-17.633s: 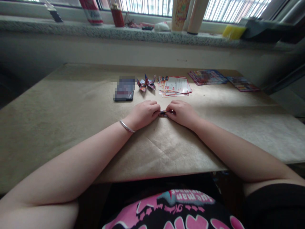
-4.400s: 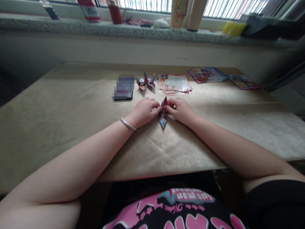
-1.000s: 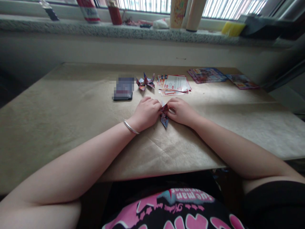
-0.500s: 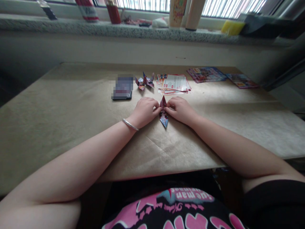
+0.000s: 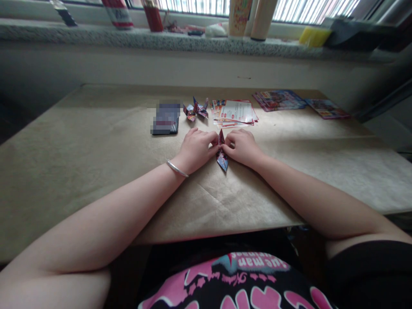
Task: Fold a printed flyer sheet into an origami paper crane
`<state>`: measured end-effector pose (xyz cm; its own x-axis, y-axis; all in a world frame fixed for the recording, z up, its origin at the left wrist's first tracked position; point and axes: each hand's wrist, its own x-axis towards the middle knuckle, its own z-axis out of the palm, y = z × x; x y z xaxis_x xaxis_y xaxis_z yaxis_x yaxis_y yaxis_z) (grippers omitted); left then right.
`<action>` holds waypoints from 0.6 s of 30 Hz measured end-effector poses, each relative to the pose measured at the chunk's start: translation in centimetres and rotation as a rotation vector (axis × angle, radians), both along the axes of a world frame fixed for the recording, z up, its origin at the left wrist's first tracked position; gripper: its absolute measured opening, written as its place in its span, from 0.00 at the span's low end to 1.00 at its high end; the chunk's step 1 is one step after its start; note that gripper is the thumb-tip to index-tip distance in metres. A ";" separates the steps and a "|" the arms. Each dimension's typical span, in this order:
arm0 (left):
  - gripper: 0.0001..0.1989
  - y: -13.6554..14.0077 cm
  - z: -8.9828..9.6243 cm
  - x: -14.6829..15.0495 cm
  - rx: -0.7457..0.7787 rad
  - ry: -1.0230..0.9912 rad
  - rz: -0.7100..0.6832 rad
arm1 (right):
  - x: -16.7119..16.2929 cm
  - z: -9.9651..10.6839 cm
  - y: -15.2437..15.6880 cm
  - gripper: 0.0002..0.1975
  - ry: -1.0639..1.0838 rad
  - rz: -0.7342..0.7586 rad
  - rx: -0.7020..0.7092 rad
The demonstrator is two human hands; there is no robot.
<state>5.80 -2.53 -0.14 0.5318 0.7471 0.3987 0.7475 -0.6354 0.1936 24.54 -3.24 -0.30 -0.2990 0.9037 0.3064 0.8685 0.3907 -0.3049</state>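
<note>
A narrow, diamond-shaped piece of folded origami paper [image 5: 222, 162], printed in red and blue, lies on the table with its points toward and away from me. My left hand [image 5: 200, 145], a silver bangle at its wrist, pinches the left side of the paper near its middle. From the other side, my right hand [image 5: 242, 145] has thumb and fingers closed on the right edge. Both thumbs nearly meet over the paper, covering its centre. Just beyond my left hand sit two folded paper cranes [image 5: 196, 110] made of similar printed paper.
Left of the cranes lies a phone [image 5: 165, 118], blurred out. Printed paper sheets [image 5: 234, 112] are stacked beyond my hands, and colourful cards [image 5: 279, 100] lie at the back right of the table [image 5: 96, 171]. Bottles and a yellow item [image 5: 314, 37] stand on the stone windowsill [image 5: 180, 45].
Both hands stay on the folded paper. The left fingers have shifted slightly right and closer in to it, and the paper's near tip has moved a little to the right.
</note>
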 end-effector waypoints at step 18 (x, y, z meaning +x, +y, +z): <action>0.14 -0.5 -0.2 0.1 0.198 0.129 -0.069 | 0.3 0.0 -0.2 0.05 0.005 -0.034 0.066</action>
